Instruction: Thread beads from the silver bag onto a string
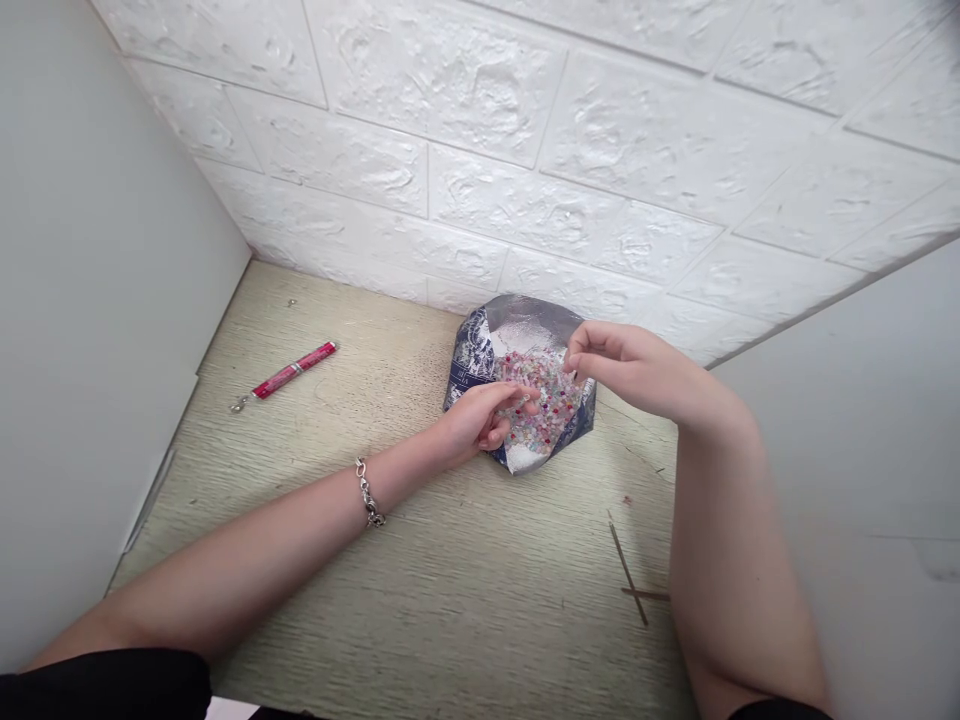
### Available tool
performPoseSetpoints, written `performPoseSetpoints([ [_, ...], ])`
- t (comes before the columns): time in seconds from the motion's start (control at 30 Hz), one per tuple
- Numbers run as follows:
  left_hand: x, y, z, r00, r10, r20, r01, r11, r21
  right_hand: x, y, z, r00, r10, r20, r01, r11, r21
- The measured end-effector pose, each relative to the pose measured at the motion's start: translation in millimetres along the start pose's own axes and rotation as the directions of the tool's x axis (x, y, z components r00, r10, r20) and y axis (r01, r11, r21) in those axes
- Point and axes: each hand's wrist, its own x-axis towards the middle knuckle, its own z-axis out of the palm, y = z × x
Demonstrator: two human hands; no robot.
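An opened-out foil bag point(525, 312), silver inside with dark blue printed sides, sits near the wall. Many small beads point(551, 400) in pink, red, white and purple lie in it. Over its front left part is my left hand point(484, 418), fingers curled and thumb close to the index finger; a tiny pale spot shows at the fingertips, too small to name. My right hand point(619, 362) hovers at the bag's right rim, thumb and index finger pinched together. A small dark speck shows below that pinch, and I cannot make out what is held.
A pink-red tube-shaped packet point(294, 370) with a metallic end lies at the left on the wooden tabletop point(450, 590). Two thin brown sticks point(627, 568) cross near my right forearm. A white brick-pattern wall point(487, 190) closes the back; pale panels stand at both sides.
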Motion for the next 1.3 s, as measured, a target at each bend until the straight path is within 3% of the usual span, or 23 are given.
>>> performPoseSetpoints([
  [0.4, 1.1, 0.1, -3.7, 0.997, -0.057, 0.047, 0.060, 0.996, -0.068, 3.2, 14.0, -8.1, 0.981, 0.032, -0.193, -0.030, 0.999, 0.017],
  [0.63, 2.1, 0.8, -4.9, 0.993, -0.096, 0.072, 0.103, 0.990, -0.093, 0.0, 9.4, -13.0, 0.923, 0.065, -0.379, 0.028, 0.972, 0.234],
  [0.73, 1.7, 1.1, -4.9, 0.992, -0.102, 0.077, 0.109, 0.990, -0.092, 0.3, 9.6, -14.1, 0.884, 0.105, -0.456, 0.121, 0.890, 0.440],
  [0.83, 1.4, 1.2, -5.0, 0.992, -0.104, 0.075, 0.111, 0.990, -0.089, -0.1, 9.3, -17.1, 0.855, 0.148, -0.497, 0.233, 0.746, 0.623],
  [0.93, 1.7, 0.6, -5.2, 0.993, -0.099, 0.069, 0.105, 0.990, -0.096, -1.7, 7.4, -21.0, 0.854, 0.175, -0.490, 0.296, 0.612, 0.734],
  [1.03, 2.5, -0.4, -5.5, 0.994, -0.089, 0.064, 0.096, 0.990, -0.101, -2.0, 4.6, -21.2, 0.861, 0.162, -0.482, 0.333, 0.536, 0.776],
  [1.1, 2.9, -0.9, -5.7, 0.993, -0.093, 0.068, 0.099, 0.990, -0.099, -1.4, 2.4, -18.3, 0.860, 0.144, -0.489, 0.326, 0.582, 0.745],
  [1.2, 2.9, -0.9, -5.7, 0.992, -0.091, 0.087, 0.100, 0.990, -0.104, -1.0, -0.2, -11.7, 0.885, 0.113, -0.452, 0.163, 0.834, 0.527],
  [1.23, 2.7, -0.7, -5.6, 0.992, -0.091, 0.092, 0.101, 0.989, -0.104, -1.1, -0.6, -9.6, 0.917, 0.088, -0.388, 0.079, 0.916, 0.393],
  [1.3, 2.3, 0.0, -5.4, 0.991, -0.094, 0.092, 0.102, 0.990, -0.095, -1.4, -0.1, -6.0, 0.987, 0.058, -0.149, -0.042, 0.993, 0.108],
])
